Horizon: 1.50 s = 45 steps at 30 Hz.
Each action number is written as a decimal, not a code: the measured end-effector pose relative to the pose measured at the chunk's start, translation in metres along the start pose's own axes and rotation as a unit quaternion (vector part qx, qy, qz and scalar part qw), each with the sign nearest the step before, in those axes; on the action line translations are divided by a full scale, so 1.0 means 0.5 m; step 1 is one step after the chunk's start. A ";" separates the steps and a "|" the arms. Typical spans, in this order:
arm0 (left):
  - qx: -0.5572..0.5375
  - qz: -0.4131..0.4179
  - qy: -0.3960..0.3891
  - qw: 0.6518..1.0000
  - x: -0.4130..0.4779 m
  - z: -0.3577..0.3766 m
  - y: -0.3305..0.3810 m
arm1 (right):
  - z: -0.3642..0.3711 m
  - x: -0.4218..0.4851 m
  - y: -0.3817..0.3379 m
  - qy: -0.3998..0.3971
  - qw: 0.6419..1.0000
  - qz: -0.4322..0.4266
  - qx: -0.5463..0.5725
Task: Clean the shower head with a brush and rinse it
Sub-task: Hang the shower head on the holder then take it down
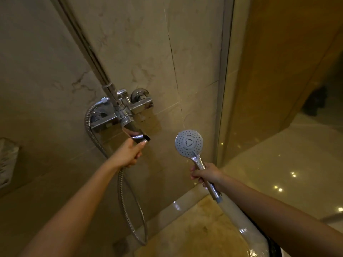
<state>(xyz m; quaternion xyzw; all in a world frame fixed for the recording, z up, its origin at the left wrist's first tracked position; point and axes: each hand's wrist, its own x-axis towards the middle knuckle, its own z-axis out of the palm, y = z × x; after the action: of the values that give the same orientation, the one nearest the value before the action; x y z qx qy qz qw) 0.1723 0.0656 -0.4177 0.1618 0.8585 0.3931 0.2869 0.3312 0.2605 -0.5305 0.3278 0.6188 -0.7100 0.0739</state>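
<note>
**Head view.** My left hand [130, 154] grips the tip of the mixer lever [136, 135], with fingers and thumb curled closed round it. My right hand [206, 175] holds the shower head [189, 143] by its chrome handle, fingers wrapped tightly about it. The head is upright, clear of the wall and to the right of the mixer valve [122, 110], with its nozzle face towards the camera. The hose [122, 201] loops down from the valve. No brush is in view, and I see no water leaving the nozzles. I judge this to be the rinse step, with the water not yet running. The next move calls for working the lever gently, with the face tilted down and away from the glass panel [259, 89].
</note>
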 end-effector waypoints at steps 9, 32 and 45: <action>0.006 0.043 -0.012 0.999 0.042 -0.010 -0.006 | 0.023 0.048 0.026 0.013 0.995 0.038 -0.087; 0.115 0.102 0.038 0.987 0.053 -0.002 -0.026 | 0.069 0.041 0.007 0.029 0.995 0.057 -0.076; 0.124 0.104 0.031 0.986 0.040 -0.005 -0.021 | 0.087 0.029 -0.007 0.009 0.998 0.041 -0.048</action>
<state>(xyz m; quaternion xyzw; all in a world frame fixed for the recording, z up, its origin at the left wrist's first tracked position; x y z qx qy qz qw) 0.1546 0.0674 -0.4317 0.2719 0.8875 0.3165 0.1953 0.3019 0.2251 -0.5350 0.3553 0.6386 -0.6732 0.1130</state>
